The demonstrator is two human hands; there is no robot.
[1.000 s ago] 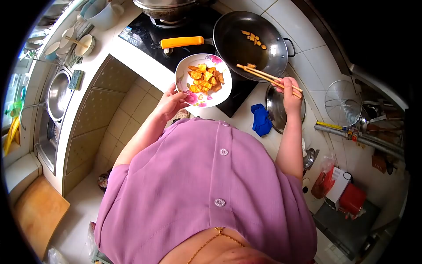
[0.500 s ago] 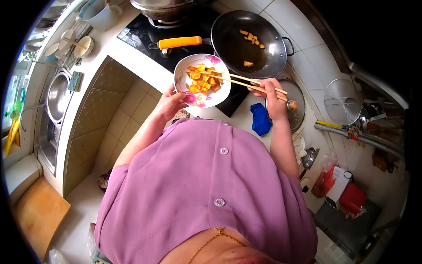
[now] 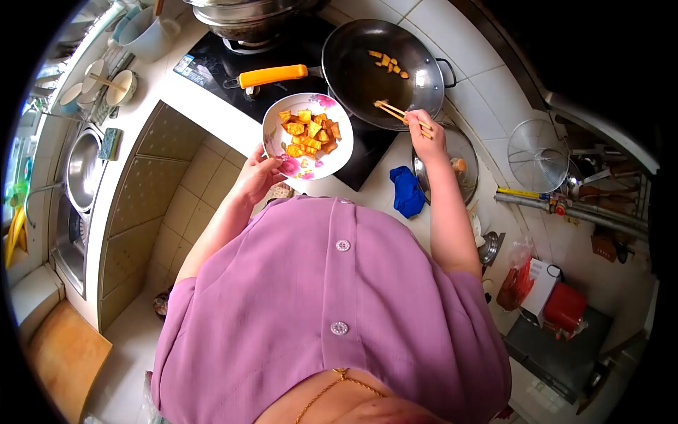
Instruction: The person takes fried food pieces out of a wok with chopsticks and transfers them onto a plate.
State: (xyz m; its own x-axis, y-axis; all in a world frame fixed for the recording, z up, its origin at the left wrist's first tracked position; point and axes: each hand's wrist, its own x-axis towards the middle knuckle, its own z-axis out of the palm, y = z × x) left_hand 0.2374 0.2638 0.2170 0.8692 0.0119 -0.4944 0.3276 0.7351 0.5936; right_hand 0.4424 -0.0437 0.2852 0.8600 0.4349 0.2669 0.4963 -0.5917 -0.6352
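Observation:
My left hand (image 3: 258, 174) grips the rim of a white plate (image 3: 277, 116) with pink flowers, held beside the wok. Several golden-brown fried chunks (image 3: 308, 131) lie in the plate. In my right hand (image 3: 427, 138) is a pair of wooden chopsticks (image 3: 405, 117), their tips down inside the black wok (image 3: 353, 78) near its front edge. Whether the tips pinch a piece, I cannot make out. More fried pieces (image 3: 388, 62) sit at the far side of the wok, in a shallow layer of oil. The wok's orange handle (image 3: 273, 75) points left.
A lidded steel pot (image 3: 244, 15) stands on the black cooktop (image 3: 212, 60) at the back. Right of the wok are a glass lid (image 3: 462, 152) and a blue cloth (image 3: 407, 192). A wire strainer (image 3: 538, 157) hangs on the right wall. The sink (image 3: 85, 169) is at left.
The chopsticks have gone from over the plate to inside the wok, with my right hand moving up and left. The lone piece near the wok's front edge no longer shows.

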